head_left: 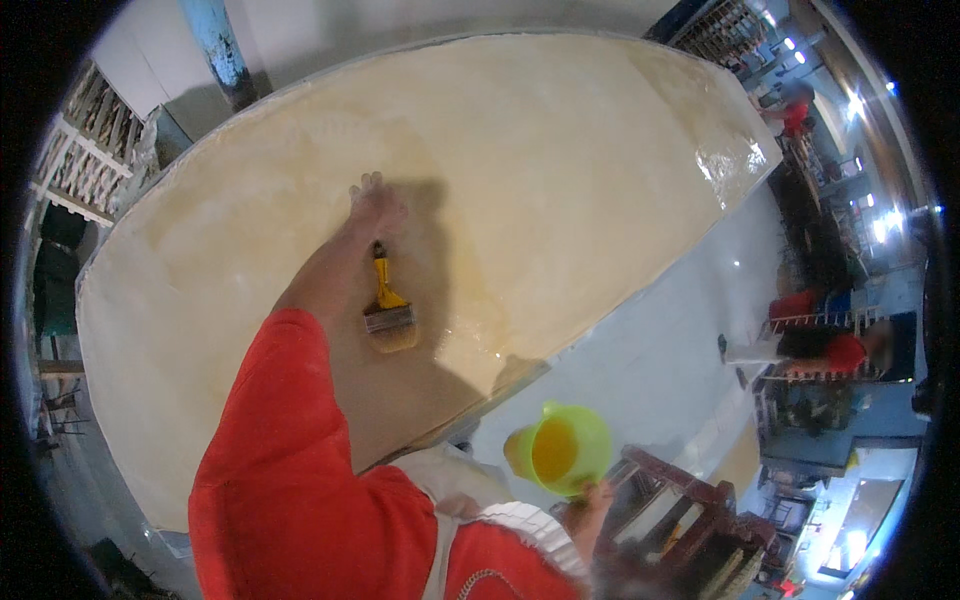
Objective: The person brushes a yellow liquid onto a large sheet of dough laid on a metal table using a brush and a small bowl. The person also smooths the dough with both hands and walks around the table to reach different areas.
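Note:
A large cream-coloured sheet that looks like rolled dough [560, 150] covers the table in front of me, with glossy wet patches on it. My left hand [379, 207] reaches over its middle with the fingers stretched out and pale-dusted fingertips; nothing shows in it. Just on the near side of that hand lies a wide, flat brush [388, 305] with a yellow handle, bristles toward me. At lower right, my right hand [590, 503] is closed on the rim or handle of a light green jug [592, 440] holding yellow liquid. Its exact grip is partly hidden.
A dark red wooden frame [690, 490] stands close by my right hand. A blue post [217, 45] rises at the table's far left edge. White racks [95, 145] stand at the left. Another person [840, 350] in red and black is off to the right, with another farther back.

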Motion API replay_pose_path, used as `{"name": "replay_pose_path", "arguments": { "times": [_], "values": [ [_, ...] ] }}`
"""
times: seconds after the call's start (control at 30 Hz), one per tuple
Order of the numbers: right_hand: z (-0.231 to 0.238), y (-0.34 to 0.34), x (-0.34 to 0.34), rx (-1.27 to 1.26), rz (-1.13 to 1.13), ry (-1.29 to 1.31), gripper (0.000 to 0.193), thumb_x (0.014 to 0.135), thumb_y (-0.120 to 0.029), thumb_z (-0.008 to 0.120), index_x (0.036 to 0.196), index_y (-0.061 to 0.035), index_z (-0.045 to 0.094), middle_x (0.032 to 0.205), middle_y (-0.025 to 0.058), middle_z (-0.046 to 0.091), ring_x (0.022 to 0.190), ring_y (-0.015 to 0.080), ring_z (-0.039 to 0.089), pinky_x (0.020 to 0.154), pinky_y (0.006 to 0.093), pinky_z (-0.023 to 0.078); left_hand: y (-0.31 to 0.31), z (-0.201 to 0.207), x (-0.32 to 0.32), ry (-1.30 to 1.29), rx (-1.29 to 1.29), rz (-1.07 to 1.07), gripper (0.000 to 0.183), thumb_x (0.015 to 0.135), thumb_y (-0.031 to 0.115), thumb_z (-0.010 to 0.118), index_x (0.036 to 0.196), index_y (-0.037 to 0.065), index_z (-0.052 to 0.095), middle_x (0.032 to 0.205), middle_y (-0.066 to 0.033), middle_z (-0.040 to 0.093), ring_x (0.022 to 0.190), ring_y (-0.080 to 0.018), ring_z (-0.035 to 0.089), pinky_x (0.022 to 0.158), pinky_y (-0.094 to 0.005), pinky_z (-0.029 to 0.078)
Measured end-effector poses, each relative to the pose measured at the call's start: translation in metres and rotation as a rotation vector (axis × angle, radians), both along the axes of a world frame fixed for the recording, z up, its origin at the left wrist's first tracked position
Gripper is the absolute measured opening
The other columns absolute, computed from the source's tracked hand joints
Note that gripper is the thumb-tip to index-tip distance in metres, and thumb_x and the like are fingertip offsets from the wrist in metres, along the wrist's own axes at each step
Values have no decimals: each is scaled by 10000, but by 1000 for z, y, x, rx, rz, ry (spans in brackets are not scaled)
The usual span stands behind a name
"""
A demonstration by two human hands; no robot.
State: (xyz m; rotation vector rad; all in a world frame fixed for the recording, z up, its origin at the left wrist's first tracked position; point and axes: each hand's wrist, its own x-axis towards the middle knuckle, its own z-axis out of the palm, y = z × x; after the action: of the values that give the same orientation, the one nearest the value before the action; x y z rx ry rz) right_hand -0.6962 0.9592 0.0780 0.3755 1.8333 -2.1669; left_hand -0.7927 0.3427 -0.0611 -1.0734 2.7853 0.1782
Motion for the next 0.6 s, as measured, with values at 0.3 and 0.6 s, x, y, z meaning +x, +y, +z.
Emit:
{"name": "replay_pose_path", "arguments": {
  "times": [0.3, 0.6],
  "values": [
    [8, -13, 4, -20, -38, 37, 72, 809, -69, 630, 848, -13, 652, 842, 22, 663, 752, 109, 597, 724, 266, 455, -4, 4, -14, 52, 298, -48, 575, 864, 635, 575, 1251, 215, 636, 1411, -140, 431, 1340, -372, 397, 1066, -624, 327],
    [16, -18, -3, 4, 27, 20, 83, 795, -52, 611, 847, 1, 649, 836, 24, 665, 719, 101, 591, 725, 259, 465, 7, 22, 16, 116, 24, 28, 566, 887, 544, 631, 1309, 170, 585, 1370, -119, 467, 1327, -332, 376, 1037, -572, 357]
  ]
}}
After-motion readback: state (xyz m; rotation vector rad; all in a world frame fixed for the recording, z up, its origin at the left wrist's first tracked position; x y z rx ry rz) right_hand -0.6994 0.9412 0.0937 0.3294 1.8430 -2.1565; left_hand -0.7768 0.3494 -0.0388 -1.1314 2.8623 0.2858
